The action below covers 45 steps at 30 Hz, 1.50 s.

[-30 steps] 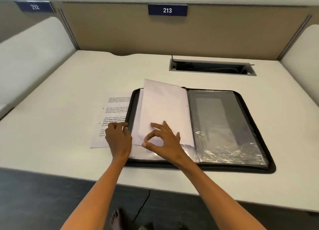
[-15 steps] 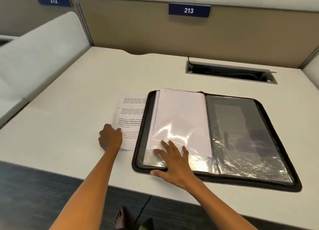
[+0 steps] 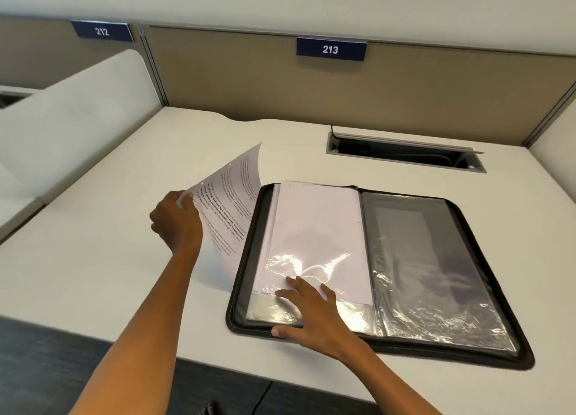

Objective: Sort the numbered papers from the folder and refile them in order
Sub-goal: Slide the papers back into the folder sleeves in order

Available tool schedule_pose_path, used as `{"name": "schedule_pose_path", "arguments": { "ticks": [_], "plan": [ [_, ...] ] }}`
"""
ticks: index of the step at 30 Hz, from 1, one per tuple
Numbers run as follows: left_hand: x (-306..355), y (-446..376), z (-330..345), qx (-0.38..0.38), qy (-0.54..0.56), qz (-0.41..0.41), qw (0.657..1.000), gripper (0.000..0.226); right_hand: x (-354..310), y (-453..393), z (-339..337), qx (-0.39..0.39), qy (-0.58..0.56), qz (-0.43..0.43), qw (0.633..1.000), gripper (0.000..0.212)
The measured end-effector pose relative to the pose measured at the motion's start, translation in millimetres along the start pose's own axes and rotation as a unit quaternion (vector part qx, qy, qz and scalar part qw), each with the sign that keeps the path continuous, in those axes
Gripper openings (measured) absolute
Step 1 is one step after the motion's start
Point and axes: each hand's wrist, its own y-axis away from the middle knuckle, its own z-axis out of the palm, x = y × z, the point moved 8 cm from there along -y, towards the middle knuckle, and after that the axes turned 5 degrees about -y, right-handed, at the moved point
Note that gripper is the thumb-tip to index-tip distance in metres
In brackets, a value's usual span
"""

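Above desk (image 3: 93, 259): left hand (image 3: 176, 221) lifts printed sheet (image 3: 230, 202).

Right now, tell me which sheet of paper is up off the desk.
The printed sheet in the left hand, curled in the air left of the folder. The blank-faced sheet lies flat in a folder sleeve under the right hand.

Partition signs (image 3: 330, 49) — "213"; left (image 3: 102, 31) — "212".

The left hand (image 3: 176, 220) pinches a printed sheet (image 3: 230, 210), tilted up beside the open folder (image 3: 467, 349); the right hand (image 3: 311, 313) rests flat on its left sleeve (image 3: 318, 234).
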Motion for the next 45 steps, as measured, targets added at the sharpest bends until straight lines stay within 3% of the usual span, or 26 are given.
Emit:
{"name": "schedule_pose_path", "arguments": {
  "ticks": [7, 11, 17, 21, 25, 28, 31, 37, 41, 43, 45],
  "plan": [
    [17.2, -18.2, -12.6, 0.044, 0.043, 0.002, 0.998, 0.025, -0.6, 0.5, -8.0, -0.013, -0.019, 0.0, 1.0, 0.103],
    [33.0, -20.8, -17.6, 0.062, 0.052, 0.024, 0.996, 0.025, 3.5, -4.0, -14.9, -0.004, -0.011, 0.011, 1.0, 0.067],
    [82.6, -15.1, -19.3, 0.082, 0.03, 0.161, 0.983, 0.024, 10.6, -11.6, -22.4, 0.012, -0.055, 0.021, 0.998, 0.063],
    [112.9, -10.9, -28.4, 0.109, 0.042, 0.205, 0.972, 0.023, 12.3, -10.4, -22.7, 0.014, -0.067, 0.016, 0.997, 0.062],
    [118.4, -12.0, -36.3, 0.116, 0.092, 0.145, 0.978, 0.024, 11.9, -6.7, -26.6, 0.012, -0.08, 0.011, 0.997, 0.066],
    [89.9, -12.9, -13.5, 0.051, 0.142, 0.04, 0.988, 0.024, 11.9, -4.2, -33.8, 0.036, -0.146, 0.016, 0.988, 0.071],
    [50.2, 1.7, 20.1, -0.018, 0.181, -0.046, 0.982, 0.021, 19.1, -0.2, -50.2, 0.117, -0.297, 0.034, 0.947, 0.054],
    [0.5, 75.4, 74.0, -0.12, 0.157, -0.096, 0.975, 0.026, 58.6, 12.4, -78.4, 0.264, -0.451, 0.117, 0.845, 0.056],
    [-10.2, 113.7, 94.4, -0.184, 0.12, -0.072, 0.973, 0.035, 97.0, 26.2, -85.9, 0.358, -0.546, 0.168, 0.738, 0.05],
    [-9.9, 129.6, 102.9, -0.217, 0.083, -0.032, 0.972, 0.042, 113.1, 36.8, -88.5, 0.389, -0.541, 0.19, 0.721, 0.054],
    [-8.6, 139.8, 109.7, -0.228, -0.021, 0.032, 0.973, 0.057, 127.6, 49.9, -92.7, 0.418, -0.499, 0.204, 0.731, 0.049]
  ]
}}
